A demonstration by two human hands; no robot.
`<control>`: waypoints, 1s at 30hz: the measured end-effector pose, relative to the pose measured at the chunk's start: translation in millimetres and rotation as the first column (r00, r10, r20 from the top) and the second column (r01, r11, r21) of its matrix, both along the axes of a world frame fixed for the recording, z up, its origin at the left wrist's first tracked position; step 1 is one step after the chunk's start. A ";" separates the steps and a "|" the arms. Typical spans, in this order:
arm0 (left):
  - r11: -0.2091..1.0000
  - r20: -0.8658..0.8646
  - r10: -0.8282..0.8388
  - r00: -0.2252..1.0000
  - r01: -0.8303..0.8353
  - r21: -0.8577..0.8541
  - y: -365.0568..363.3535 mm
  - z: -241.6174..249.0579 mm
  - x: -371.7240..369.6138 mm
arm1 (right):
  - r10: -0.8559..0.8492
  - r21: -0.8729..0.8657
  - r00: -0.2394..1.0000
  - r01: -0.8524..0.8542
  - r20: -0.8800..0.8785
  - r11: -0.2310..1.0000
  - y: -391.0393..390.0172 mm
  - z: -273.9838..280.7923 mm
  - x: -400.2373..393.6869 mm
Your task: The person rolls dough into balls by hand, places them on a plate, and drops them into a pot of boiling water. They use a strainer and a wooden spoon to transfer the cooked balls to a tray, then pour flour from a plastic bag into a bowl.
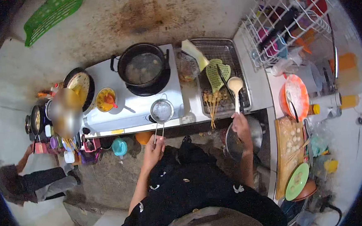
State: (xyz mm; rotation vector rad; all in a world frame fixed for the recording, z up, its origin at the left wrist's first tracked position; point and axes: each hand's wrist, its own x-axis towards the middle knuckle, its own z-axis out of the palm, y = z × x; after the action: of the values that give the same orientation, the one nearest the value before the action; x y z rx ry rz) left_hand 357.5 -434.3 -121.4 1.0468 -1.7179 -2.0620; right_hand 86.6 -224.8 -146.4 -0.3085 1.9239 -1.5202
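Observation:
My left hand (154, 151) is closed round the handle of a round wire strainer (162, 111), which hangs over the front edge of the white stove. My right hand (241, 128) grips the pale handle of a ladle (235, 85), its bowl up over the wire rack tray (246, 96). Skewers (212, 107) with small pieces on them lie on that tray, left of the ladle. Beside them rests a green perforated spatula (216, 74). At the back of the stove, a dark pot (141, 66) holds liquid with some pieces in it.
On the stove's left are a bowl with a red spoon (105, 99) and a pan (80, 87). At right stand a dish rack (283, 24), a red-rimmed basin (295, 97), a wooden board with dough-like balls (282, 156) and a green plate (297, 182). Another person (27, 182) is at far left.

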 end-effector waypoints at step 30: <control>0.923 -0.048 0.372 0.927 -0.375 -0.083 -112.3 32.3 103.0 | 0.652 0.670 -0.157 -0.147 -0.742 0.727 -388.2 44.8 34.4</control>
State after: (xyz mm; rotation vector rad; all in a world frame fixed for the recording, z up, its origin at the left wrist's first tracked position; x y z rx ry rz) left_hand 460.5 -546.6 -89.1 1.1986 -1.4451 -1.7350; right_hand 121.0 -613.0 -101.6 -2.1737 2.5203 -0.1356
